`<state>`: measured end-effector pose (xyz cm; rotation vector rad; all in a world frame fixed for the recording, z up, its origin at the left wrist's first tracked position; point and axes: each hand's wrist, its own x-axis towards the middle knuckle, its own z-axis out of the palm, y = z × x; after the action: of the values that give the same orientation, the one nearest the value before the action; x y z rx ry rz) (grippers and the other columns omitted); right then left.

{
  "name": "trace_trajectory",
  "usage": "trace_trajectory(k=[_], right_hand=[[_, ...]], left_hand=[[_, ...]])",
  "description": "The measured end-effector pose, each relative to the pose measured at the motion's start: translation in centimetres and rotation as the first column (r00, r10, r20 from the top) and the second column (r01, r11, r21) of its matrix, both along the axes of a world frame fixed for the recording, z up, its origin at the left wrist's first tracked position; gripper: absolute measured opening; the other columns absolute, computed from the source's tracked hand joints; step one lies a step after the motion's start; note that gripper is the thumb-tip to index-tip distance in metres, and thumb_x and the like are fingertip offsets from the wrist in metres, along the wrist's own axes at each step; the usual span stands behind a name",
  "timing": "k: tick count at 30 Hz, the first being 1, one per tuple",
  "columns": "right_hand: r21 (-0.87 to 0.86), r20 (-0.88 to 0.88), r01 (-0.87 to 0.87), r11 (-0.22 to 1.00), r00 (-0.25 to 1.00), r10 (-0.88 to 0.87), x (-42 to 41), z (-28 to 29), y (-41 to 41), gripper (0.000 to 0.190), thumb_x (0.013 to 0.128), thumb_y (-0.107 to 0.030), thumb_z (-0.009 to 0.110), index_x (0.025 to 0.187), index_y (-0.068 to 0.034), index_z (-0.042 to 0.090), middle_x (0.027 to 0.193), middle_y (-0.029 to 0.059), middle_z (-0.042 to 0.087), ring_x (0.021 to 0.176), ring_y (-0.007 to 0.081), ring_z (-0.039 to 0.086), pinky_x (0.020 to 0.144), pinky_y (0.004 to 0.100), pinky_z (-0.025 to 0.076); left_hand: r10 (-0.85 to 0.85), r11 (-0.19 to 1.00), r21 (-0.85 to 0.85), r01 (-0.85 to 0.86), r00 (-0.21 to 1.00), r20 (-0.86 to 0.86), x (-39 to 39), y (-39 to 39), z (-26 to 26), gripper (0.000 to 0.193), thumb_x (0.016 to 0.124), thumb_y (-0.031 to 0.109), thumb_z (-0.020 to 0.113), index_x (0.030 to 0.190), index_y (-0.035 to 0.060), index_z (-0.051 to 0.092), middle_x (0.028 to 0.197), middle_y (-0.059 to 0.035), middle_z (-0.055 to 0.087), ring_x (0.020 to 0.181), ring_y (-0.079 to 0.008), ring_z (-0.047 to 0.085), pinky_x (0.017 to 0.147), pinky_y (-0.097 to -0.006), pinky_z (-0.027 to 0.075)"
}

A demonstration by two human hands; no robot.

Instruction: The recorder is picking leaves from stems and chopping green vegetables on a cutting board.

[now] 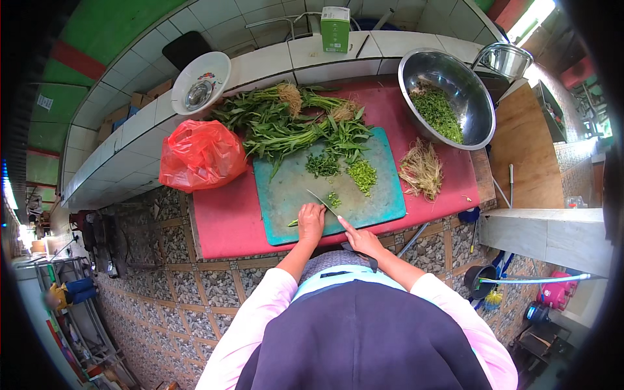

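Note:
My left hand presses a small bunch of green stems onto the teal cutting board; most of the bunch is hidden under the fingers. My right hand grips a kitchen knife, its handle covered by the palm and the forefinger stretched along it. The blade lies close beside my left fingertips. A few cut green bits are just past the blade. Farther up the board sit a pile of chopped dark leaves and a pile of pale-green chopped stems.
Long leafy greens with roots cover the board's far edge. A red plastic bag and a white bowl are left. At right are trimmed roots and a steel basin with chopped greens. A green box stands on the tiled ledge.

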<state>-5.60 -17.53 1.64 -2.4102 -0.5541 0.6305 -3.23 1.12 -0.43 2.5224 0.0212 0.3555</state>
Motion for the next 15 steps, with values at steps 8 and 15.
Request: trace_trajectory(k=[8,15], right_hand=[[-0.018,0.019,0.002,1.0,1.0,-0.002,-0.1,0.9,-0.6,0.057,0.089,-0.017,0.043,0.139,-0.029,0.017,0.062,0.0207,0.055,0.058,0.0388,0.056,0.055,0.0489,0.044],[0.019,-0.009,-0.036,0.999,0.999,0.036,-0.4,2.1,-0.4,0.057,0.089,-0.017,0.043,0.139,-0.028,0.017,0.063,0.0214,0.056,0.059,0.0392,0.056,0.057,0.0491,0.044]], left_hand=[[-0.005,0.999,-0.032,0.004,1.0,-0.019,-0.4,0.3,-0.1,0.009,0.072,0.008,0.062,0.08,0.0068,0.064,0.08,-0.0076,0.057,0.079,-0.0269,0.054,0.071,-0.0384,0.044],[0.022,0.998,-0.061,-0.027,0.996,-0.086,-0.3,0.4,-0.2,0.007,0.071,0.008,0.063,0.077,0.0065,0.064,0.079,-0.008,0.058,0.079,-0.0273,0.054,0.073,-0.0381,0.044]])
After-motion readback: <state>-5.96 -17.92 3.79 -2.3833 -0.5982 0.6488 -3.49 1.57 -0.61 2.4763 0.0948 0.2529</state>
